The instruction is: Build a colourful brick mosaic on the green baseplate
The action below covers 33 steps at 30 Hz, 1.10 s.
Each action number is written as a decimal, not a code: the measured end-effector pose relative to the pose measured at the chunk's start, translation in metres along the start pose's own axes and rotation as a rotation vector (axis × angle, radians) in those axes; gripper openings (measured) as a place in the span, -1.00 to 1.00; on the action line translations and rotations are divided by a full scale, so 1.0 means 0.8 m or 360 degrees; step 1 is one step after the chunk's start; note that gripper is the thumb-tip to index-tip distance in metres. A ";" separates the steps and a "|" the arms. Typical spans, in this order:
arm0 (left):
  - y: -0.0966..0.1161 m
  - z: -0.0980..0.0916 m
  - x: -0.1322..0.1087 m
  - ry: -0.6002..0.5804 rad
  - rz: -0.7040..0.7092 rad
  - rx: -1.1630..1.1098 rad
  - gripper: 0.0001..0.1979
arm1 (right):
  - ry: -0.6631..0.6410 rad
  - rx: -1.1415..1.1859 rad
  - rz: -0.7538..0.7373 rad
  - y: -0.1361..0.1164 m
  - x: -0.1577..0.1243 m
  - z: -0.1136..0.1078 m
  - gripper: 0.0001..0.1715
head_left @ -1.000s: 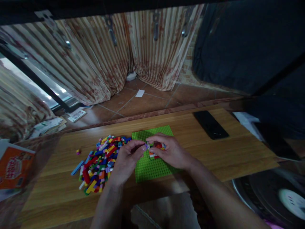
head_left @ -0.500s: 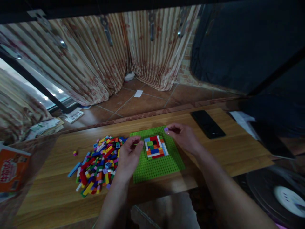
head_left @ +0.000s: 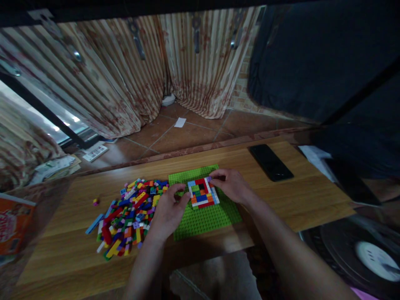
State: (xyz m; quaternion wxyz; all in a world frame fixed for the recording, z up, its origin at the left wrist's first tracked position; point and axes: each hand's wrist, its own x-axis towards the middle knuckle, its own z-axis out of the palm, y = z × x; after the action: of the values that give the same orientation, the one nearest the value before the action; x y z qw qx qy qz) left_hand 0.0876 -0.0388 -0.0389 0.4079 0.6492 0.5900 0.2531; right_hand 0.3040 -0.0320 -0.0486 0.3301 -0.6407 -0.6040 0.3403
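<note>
A green baseplate [head_left: 204, 218] lies on the wooden table, and on it sits a flat square build of coloured bricks [head_left: 202, 193]. My left hand [head_left: 168, 210] rests at the build's left edge, fingers curled and thumb and fingertips pressed against that edge. My right hand [head_left: 230, 184] is at the build's upper right corner, its fingers pinched on a small purple brick [head_left: 208, 179] that touches the corner. A heap of loose coloured bricks [head_left: 129, 214] lies just left of my left hand.
A black phone [head_left: 270, 162] lies on the table at the right. One small loose brick [head_left: 95, 201] sits apart at the left. An orange box [head_left: 12, 225] is at the far left, a round dark object [head_left: 359, 250] below the table's right end. Curtains hang beyond the table's far edge.
My right hand left the build, went to the baseplate's far right corner, then came back to the build's upper right corner with a purple brick. My left hand stayed by the left edge.
</note>
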 end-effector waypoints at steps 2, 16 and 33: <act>-0.002 0.001 0.000 -0.0026 0.0026 0.0013 -0.63 | -0.0002 -0.0034 0.0000 0.000 0.000 0.000 -0.85; 0.005 0.010 -0.006 -0.0032 0.0113 0.0227 -0.68 | -0.0195 -0.0410 -0.0134 -0.011 0.004 -0.012 -0.81; 0.010 0.012 -0.013 0.0040 0.0105 0.0379 -0.74 | -0.0273 -0.0550 -0.0198 0.005 0.003 -0.011 -0.63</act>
State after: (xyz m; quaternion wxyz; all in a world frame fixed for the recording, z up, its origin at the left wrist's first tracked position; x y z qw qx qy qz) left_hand 0.0982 -0.0508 -0.0362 0.3121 0.7088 0.5993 0.2026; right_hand 0.3138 -0.0300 -0.0473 0.1830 -0.6179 -0.7177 0.2638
